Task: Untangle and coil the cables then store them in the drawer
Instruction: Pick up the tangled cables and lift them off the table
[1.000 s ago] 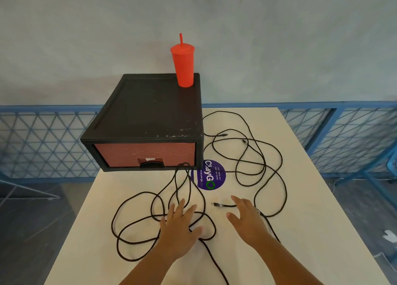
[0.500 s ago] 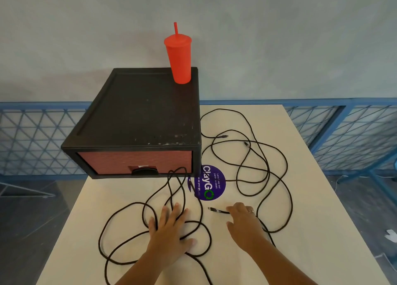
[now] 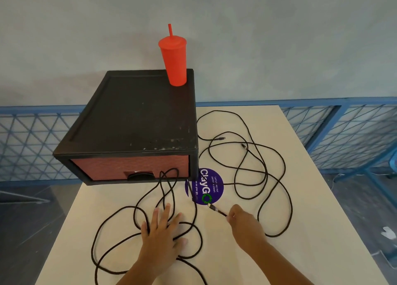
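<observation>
White tabletop (image 3: pixel 322 220) carries black drawer unit (image 3: pixel 139 117), drawer closed, red cup (image 3: pixel 174 61) on top. Tangled black cables (image 3: pixel 291 209) sprawl across tabletop in front of and right of unit. Flat left hand (image 3: pixel 163 235), fingers spread, presses loops. Fingers of right hand (image 3: pixel 245 224) pinch cable near plug (image 3: pixel 213 208).

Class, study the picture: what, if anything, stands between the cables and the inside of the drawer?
The drawer is shut, so its red front bars the way. Loops of the cables lie right before the handle. The left hand presses on them; the right hand pinches one near its plug.
</observation>
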`<action>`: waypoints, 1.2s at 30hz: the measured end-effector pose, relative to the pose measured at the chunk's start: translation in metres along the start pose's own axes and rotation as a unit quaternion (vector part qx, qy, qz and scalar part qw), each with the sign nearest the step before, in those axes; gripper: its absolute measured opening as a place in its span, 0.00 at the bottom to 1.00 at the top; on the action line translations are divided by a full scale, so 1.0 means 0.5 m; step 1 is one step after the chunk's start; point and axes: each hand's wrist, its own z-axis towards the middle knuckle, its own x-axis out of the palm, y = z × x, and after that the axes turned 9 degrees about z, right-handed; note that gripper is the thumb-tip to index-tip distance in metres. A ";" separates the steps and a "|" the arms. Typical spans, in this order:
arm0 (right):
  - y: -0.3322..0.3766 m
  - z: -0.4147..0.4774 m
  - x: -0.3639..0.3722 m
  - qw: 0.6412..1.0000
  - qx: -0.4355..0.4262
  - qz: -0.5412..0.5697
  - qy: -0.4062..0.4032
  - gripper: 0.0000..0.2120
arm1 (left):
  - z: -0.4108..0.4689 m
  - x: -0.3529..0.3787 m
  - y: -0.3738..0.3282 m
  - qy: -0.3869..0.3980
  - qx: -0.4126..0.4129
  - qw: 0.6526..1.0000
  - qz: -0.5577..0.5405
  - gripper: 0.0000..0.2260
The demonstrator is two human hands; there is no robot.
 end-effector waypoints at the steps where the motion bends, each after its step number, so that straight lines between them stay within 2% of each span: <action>1: 0.007 -0.003 -0.007 1.000 0.003 0.027 -0.003 0.07 | -0.009 -0.005 -0.011 -0.015 -0.012 1.000 -0.010 0.27; 4: 0.033 -0.013 -0.030 0.997 -0.006 0.078 -0.009 0.12 | -0.033 -0.027 -0.050 -0.061 -0.047 0.996 -0.054 0.24; 8: 0.075 -0.033 -0.054 0.988 -0.041 0.148 -0.008 0.07 | -0.055 -0.079 -0.098 -0.170 -0.074 0.960 -0.208 0.15; 10: 0.101 -0.052 -0.068 0.980 -0.052 0.189 -0.016 0.05 | -0.058 -0.125 -0.122 -0.162 -0.051 0.938 -0.302 0.11; 13: 0.141 -0.086 -0.082 0.967 -0.080 0.241 -0.027 0.06 | -0.069 -0.195 -0.151 -0.117 0.017 0.888 -0.445 0.13; 16: 0.169 -0.118 -0.090 0.957 -0.123 0.262 -0.031 0.09 | -0.091 -0.242 -0.161 -0.097 0.021 0.832 -0.545 0.12; 18: 0.175 -0.136 -0.094 0.950 -0.150 0.274 -0.033 0.10 | -0.099 -0.260 -0.164 -0.085 0.009 0.775 -0.626 0.15; 22: 0.164 -0.163 -0.096 0.933 -0.189 0.305 -0.003 0.11 | -0.111 -0.309 -0.156 -0.078 -0.012 0.599 -0.797 0.18; 25: 0.143 -0.174 -0.090 0.930 -0.170 0.324 -0.004 0.13 | -0.112 -0.347 -0.137 -0.073 0.007 0.502 -0.862 0.18; 27: 0.127 -0.177 -0.087 0.930 -0.166 0.327 -0.006 0.14 | -0.108 -0.362 -0.123 -0.074 0.019 0.481 -0.873 0.19; 31: 0.084 -0.174 -0.083 0.942 -0.173 0.284 -0.033 0.17 | -0.101 -0.384 -0.098 -0.071 0.054 0.464 -0.881 0.21; 36: 0.029 -0.161 -0.078 0.956 -0.157 0.238 -0.064 0.21 | -0.087 -0.401 -0.078 -0.074 0.041 0.447 -0.890 0.23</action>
